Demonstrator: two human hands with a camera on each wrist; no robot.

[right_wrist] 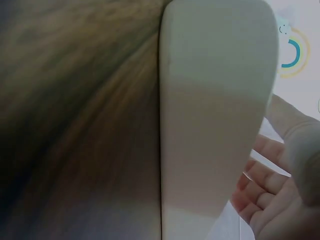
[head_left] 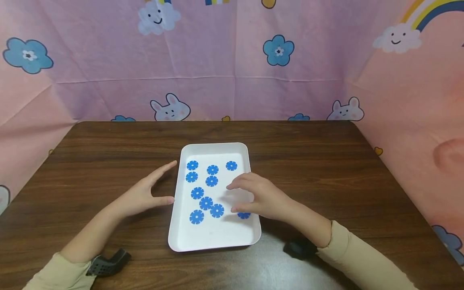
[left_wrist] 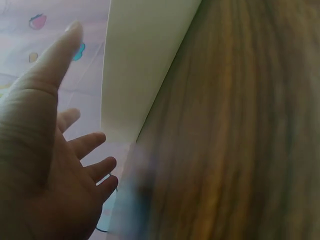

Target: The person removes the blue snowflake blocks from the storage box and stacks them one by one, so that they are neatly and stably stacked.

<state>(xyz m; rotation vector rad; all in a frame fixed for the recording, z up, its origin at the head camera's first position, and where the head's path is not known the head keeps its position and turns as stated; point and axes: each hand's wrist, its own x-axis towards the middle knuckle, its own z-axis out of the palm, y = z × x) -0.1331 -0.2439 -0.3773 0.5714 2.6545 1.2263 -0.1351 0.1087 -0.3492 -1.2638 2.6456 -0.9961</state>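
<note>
A white rectangular tray (head_left: 214,238) lies on the wooden table, with several flat blue notched discs (head_left: 197,216) like little snowflakes scattered inside it. Beside the tray's left wall is my left hand (head_left: 139,197), thumb and fingers spread apart, holding nothing; its thumb tip is close to the rim. My right hand (head_left: 262,195) reaches over the tray's right rim, fingers loosely bent and apart from the thumb. One blue disc (head_left: 244,216) is partly hidden beneath it. The right wrist view shows the tray's outer wall (right_wrist: 210,115) with the right hand (right_wrist: 272,200) beyond it.
Brown wooden table (head_left: 311,161) surrounds the tray. A pink and lilac patterned cloth (head_left: 203,60) hangs behind and at both sides. Black devices (head_left: 108,262) sit at both wrists, near the sleeve cuffs.
</note>
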